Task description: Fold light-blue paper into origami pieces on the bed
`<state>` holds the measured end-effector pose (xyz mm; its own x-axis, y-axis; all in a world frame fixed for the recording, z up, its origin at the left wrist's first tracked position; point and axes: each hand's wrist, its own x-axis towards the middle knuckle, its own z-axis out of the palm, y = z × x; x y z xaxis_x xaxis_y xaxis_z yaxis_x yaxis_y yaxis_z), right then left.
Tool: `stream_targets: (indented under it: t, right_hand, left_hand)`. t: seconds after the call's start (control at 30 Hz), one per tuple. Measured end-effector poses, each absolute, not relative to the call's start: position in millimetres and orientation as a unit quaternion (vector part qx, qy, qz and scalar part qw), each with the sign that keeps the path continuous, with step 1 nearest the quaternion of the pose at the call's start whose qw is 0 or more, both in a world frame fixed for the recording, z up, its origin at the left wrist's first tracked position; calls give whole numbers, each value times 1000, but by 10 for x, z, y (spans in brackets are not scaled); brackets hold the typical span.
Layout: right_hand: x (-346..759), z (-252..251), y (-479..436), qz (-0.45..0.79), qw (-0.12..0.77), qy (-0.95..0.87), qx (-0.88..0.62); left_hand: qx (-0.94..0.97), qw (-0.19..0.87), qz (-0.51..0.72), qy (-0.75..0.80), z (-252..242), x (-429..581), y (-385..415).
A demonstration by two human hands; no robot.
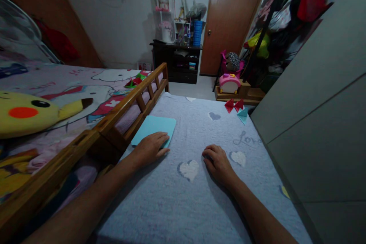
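Note:
A light blue sheet or stack of square paper [156, 125] lies on the bed's left side, against the wooden rail. Over its near edge rests my left hand [153, 145], fingers stretched out and nothing gripped. My right hand [219, 162] lies on the blue bedspread [183, 206], its fingers loosely curled and apart, with nothing seen in them. Between the hands shows a white heart printed on the cloth. At the far right corner sit two red folded paper pieces [229, 106] and a light blue folded paper piece [243, 115].
A wooden rail [134, 99] runs along the left, with another bed beyond it holding a yellow plush toy [34, 112]. To the right stands a pale cabinet [320, 122]. Past the foot are a dark shelf unit [174, 63], a pink toy case [229, 83] and a door [228, 19].

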<state>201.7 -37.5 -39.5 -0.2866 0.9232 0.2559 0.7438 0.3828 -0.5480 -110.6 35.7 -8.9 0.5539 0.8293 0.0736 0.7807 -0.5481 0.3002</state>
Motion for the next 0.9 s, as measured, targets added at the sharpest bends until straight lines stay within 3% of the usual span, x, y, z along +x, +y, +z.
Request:
stream_targets:
  t: [0.33,0.6,0.9]
  right_hand:
    - [2023,-404,-375,162,283,-787,-523]
    - [2009,-376,-385,164,281,-785,-527]
    - [2017,-415,-378,163,281,-787,-525]
  left_hand:
    - [831,269,160,460,70,-1241,488]
    - [787,185,206,551,22,-1178,442]
    - [771,160,209,580,142,-1073,415]
